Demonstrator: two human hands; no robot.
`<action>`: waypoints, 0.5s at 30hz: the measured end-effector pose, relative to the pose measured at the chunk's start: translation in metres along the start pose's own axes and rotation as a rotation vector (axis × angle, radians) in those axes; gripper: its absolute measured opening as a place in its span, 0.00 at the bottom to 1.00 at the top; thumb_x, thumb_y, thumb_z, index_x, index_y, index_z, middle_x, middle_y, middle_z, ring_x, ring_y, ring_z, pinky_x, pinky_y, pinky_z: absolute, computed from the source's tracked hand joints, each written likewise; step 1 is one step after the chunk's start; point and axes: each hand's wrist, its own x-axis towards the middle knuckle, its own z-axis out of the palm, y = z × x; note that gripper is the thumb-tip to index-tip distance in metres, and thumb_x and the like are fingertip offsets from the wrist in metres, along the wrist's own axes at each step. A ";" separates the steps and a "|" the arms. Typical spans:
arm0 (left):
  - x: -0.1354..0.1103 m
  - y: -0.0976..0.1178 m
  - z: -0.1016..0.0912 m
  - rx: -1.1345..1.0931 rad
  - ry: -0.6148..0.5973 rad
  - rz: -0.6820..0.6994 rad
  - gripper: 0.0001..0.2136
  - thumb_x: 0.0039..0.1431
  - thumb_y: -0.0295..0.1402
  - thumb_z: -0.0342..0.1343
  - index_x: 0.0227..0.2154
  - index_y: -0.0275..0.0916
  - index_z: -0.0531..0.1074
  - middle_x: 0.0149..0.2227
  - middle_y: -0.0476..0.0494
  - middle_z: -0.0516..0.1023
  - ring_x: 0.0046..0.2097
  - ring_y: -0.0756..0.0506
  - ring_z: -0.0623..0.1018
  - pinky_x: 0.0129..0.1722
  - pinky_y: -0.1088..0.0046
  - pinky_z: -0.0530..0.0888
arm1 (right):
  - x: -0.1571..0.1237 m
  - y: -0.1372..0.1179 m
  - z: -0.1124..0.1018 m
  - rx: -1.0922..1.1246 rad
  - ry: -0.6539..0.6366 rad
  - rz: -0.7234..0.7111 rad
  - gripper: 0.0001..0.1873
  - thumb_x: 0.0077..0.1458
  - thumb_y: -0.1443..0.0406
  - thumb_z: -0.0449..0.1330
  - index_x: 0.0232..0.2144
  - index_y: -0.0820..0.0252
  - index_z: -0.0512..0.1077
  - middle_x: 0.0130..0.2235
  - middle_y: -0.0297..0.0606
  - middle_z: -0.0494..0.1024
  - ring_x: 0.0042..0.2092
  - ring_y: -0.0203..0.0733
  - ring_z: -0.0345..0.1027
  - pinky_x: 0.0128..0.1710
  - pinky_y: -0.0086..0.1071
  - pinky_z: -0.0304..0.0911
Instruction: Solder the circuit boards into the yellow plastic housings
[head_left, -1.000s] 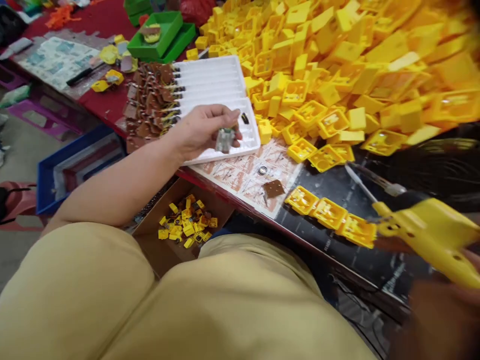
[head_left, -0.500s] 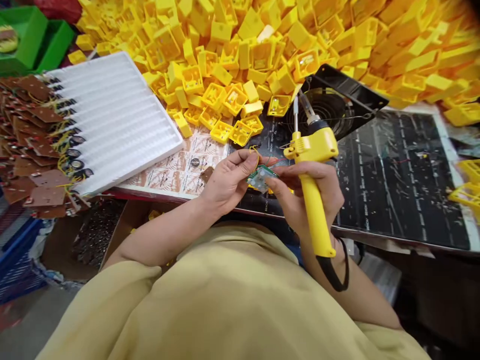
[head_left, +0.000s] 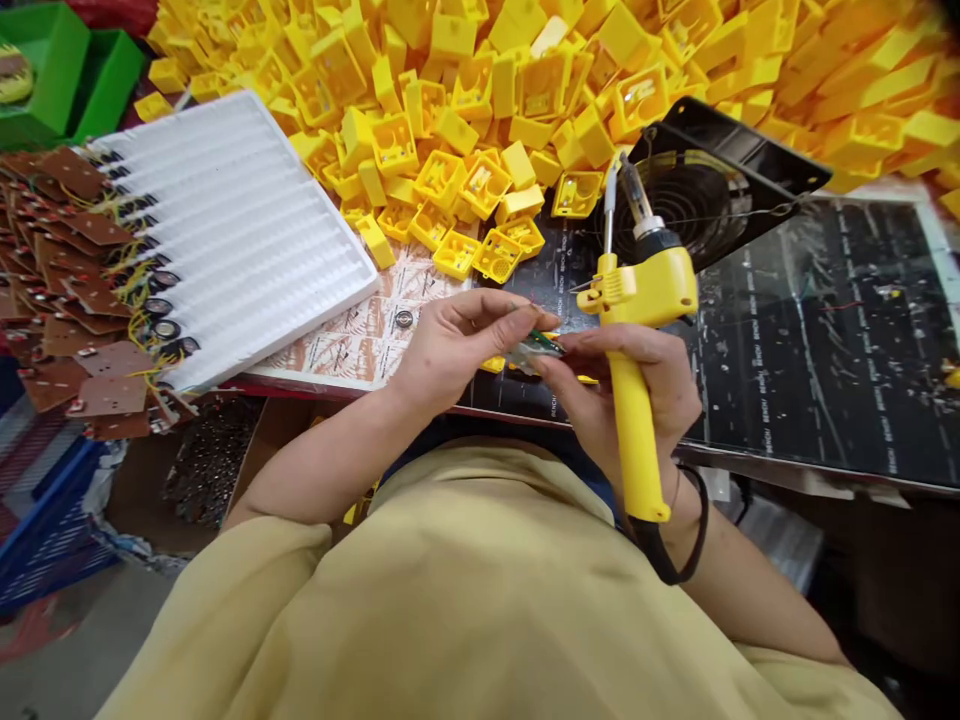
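Between both hands is a small green circuit board [head_left: 541,344] with a pale, translucent piece against it. My left hand [head_left: 466,345] pinches its left side between thumb and fingers, which partly hide it. The thumb and fingertips of my right hand [head_left: 645,385] grip the board's right side. That same hand also carries a yellow soldering gun [head_left: 634,400], its handle lying across the palm and its tip pointing up and away. Beneath the hands, bits of yellow plastic show on the black bench mat [head_left: 795,360].
Yellow plastic housings [head_left: 442,180] are heaped along the back. A black fan [head_left: 720,190] lies behind the soldering gun's tip. At left, a white ribbed tray [head_left: 247,230] holds round black parts wired to brown circuit boards [head_left: 75,270]. Green bins [head_left: 45,70] stand at the far left.
The circuit board has tilted and now shows more edge-on, with less of its pale face visible. My left fingers have closed further over it. The view has shifted slightly.
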 end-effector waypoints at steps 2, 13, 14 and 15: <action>0.005 0.011 -0.013 0.076 -0.053 -0.069 0.16 0.57 0.52 0.70 0.31 0.43 0.81 0.33 0.50 0.86 0.37 0.48 0.84 0.40 0.71 0.80 | 0.000 0.011 -0.013 -0.050 -0.132 -0.025 0.25 0.57 0.60 0.73 0.53 0.47 0.68 0.48 0.36 0.83 0.42 0.47 0.82 0.42 0.38 0.81; 0.029 0.021 -0.015 1.467 -0.537 -0.119 0.09 0.64 0.30 0.59 0.38 0.40 0.85 0.36 0.43 0.86 0.42 0.41 0.82 0.45 0.64 0.72 | 0.003 0.049 -0.022 -0.380 -0.276 -0.282 0.19 0.63 0.56 0.68 0.52 0.54 0.71 0.45 0.38 0.84 0.42 0.44 0.80 0.56 0.46 0.73; 0.030 0.019 -0.013 1.481 -0.563 -0.122 0.09 0.64 0.31 0.58 0.39 0.40 0.84 0.37 0.42 0.86 0.44 0.40 0.82 0.47 0.62 0.72 | 0.003 0.044 -0.027 -0.379 -0.239 -0.286 0.17 0.61 0.58 0.70 0.50 0.54 0.73 0.42 0.36 0.84 0.38 0.42 0.79 0.51 0.40 0.75; 0.031 0.019 -0.012 1.487 -0.579 -0.128 0.09 0.65 0.32 0.58 0.39 0.40 0.84 0.37 0.42 0.86 0.44 0.40 0.82 0.49 0.61 0.71 | 0.004 0.037 -0.036 -0.373 -0.208 -0.288 0.16 0.59 0.61 0.71 0.47 0.54 0.74 0.38 0.34 0.84 0.35 0.39 0.78 0.45 0.35 0.75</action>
